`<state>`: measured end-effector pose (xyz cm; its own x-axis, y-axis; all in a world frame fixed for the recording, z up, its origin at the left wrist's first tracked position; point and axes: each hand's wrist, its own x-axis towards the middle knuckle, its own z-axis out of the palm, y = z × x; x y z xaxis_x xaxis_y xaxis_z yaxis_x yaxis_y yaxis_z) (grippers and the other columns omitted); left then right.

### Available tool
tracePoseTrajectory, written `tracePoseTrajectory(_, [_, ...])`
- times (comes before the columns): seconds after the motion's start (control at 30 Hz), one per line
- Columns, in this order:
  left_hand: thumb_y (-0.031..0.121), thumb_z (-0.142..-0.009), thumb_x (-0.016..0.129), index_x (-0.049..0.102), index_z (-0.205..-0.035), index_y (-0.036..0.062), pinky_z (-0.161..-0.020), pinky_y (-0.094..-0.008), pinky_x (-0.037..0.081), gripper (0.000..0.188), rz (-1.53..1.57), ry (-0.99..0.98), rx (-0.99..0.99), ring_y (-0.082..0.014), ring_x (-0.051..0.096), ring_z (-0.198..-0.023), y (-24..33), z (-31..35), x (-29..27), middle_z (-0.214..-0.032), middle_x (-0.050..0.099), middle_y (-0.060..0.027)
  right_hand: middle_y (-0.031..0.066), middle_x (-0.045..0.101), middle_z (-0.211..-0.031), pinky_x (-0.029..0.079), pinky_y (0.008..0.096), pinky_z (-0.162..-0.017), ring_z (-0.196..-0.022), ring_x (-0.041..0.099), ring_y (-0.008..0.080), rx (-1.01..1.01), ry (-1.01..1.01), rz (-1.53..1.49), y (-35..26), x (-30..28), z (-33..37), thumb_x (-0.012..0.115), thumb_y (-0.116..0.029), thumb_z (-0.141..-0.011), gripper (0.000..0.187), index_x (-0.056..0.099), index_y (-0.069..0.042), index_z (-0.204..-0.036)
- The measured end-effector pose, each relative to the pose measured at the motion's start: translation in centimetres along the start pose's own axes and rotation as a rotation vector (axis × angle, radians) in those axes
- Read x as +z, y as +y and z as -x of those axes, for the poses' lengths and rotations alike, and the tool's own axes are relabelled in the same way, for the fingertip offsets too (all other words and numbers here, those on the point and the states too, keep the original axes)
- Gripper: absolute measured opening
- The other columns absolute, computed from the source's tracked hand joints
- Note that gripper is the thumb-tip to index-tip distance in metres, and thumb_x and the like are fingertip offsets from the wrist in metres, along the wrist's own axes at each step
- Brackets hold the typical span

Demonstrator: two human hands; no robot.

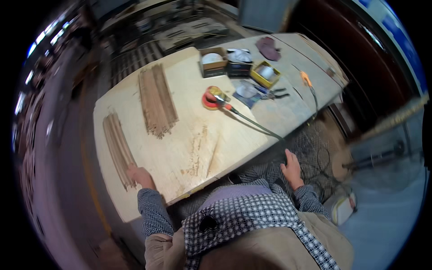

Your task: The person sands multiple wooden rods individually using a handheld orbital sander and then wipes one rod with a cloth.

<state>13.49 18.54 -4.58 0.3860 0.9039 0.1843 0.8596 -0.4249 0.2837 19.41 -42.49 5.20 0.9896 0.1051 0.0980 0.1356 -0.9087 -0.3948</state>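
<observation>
Left hand point(140, 176) is down on the tabletop point(189, 135), flat near the front-left corner, fingers spread a little and resting right at the near end of a short bundle of thin brown strips point(118, 148); it touches the strips' ends but grips nothing. That bundle lies along the left edge of the pale board, running away from the person. A second, wider bundle point(157, 100) sits further up and to the right, well apart from the hand, its near end ragged. Right hand point(291, 168) is off the board altogether, hanging low past the front-right edge over the person's checked lap, fingers loosely apart and empty. In the middle of the tabletop there's a round red and yellow sander point(213, 97), with a dark cable point(256, 125) trailing from it toward the right edge and dropping over the side. Behind it, a row of small open boxes: a brown box point(213, 62), a dark box point(239, 64) beside it, and a yellow box point(265, 74) to the right, each holding something pale and round. Pliers point(276, 94) lie just in front of the yellow box. A dark red cloth point(268, 48) sits at the far end, and an orange-handled tool point(306, 79) lies near the right edge. The board shows brown smudges along its near half.
</observation>
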Motion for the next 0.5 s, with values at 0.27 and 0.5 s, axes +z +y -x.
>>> tracePoseTrajectory(0.27, [0.016, -0.083, 0.054, 0.060, -0.105, 0.0037, -0.093, -0.0449, 0.038, 0.025, -0.289, -0.148, 0.147, -0.0352, 0.047, -0.108, 1.9, -0.5, -2.8, -0.116, 0.049, -0.0182, 0.0186, 0.053, -0.115, 0.045, 0.0426, -0.086, -0.103, 0.053, 0.0373, 0.144, -0.048, 0.031, 3.0, 0.1, 2.3, 0.067, -0.016, -0.073, 0.056, 0.049, -0.007, -0.125])
tracePoseTrajectory(0.5, [0.014, -0.080, 0.059, 0.061, -0.101, 0.0002, -0.093, -0.0445, 0.037, 0.025, -0.092, -0.032, 0.297, -0.0363, 0.045, -0.109, 4.0, 2.4, -2.8, -0.121, 0.047, -0.0199, 0.0182, 0.062, -0.095, 0.047, 0.0416, -0.081, -0.094, 0.058, 0.0356, 0.182, 0.243, -0.192, 8.8, -1.1, -12.5, 0.060, -0.024, -0.082, 0.030, 0.064, 0.000, -0.099])
